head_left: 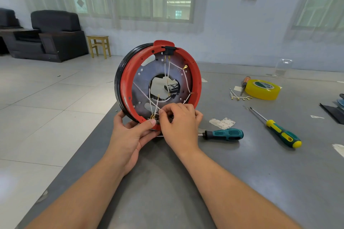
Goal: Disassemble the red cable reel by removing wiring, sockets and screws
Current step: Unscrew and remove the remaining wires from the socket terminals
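— At frame centre, on the table, the reel stands upright. What now?
— Your left hand clasps its lower rim; keep it steady. Your right hand pinches a wire there; pull at its terminal, not the strand.
— Tools?
— Screwdriver just right.

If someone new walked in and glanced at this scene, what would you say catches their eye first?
First, the round red plastic cable reel standing on edge at the grey table's near-left corner, white wires crossing its open face. Both bare hands meet at its bottom rim: the left hand steadies it while the right hand pinches at a wire. To the right lie a teal-handled screwdriver, a yellow-and-green screwdriver and a yellow tape roll.
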A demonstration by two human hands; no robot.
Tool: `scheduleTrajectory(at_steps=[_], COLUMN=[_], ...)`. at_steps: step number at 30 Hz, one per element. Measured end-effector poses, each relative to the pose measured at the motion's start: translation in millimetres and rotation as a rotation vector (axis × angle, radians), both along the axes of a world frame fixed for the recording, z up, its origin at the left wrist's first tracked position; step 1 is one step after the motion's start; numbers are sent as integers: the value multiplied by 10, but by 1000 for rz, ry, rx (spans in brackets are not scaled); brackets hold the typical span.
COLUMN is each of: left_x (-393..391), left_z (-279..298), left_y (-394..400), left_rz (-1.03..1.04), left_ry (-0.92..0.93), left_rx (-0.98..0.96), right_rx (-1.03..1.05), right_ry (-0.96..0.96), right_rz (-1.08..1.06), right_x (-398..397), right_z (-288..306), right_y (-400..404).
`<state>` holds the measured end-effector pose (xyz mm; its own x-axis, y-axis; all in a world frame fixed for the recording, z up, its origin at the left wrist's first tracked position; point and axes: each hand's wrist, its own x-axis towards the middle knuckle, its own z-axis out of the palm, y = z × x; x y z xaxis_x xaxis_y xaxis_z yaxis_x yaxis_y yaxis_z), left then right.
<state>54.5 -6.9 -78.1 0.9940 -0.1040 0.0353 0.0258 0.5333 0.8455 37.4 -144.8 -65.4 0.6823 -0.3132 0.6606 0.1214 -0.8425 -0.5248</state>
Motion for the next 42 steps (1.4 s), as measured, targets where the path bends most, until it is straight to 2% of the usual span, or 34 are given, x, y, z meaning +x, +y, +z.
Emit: scheduleTrajectory(at_steps=[5,10,13,18,22,28,35,42], left_x=[4,8,8,20,29,14,-7,-4], left_z=[3,5,-1,-18,-20,-23,4,14], left_y=[2,-13,-2,2,-2,-28,-30,-18], left_rz=[17,41,59,78,82,69,61,72], left_ry=[22,35,33,37,33,12,20,46], left_rx=[-21,-45,-55,-70,-73,-22,-41,-62], right_rx=[44,189,204,297,252,74,127,224], right_ry=[-68,-124,-149,-190,-191,-205,-262,-216], right_rz=[-3,105,149,118,83,86,186,156], right_x=[-42,-145,-245,-327,-361,-320,-204,-229], right_z=[43,47,41,107,136,159,138,137], right_y=[-138,-322,-418,-649,-817,-756,-494,-542])
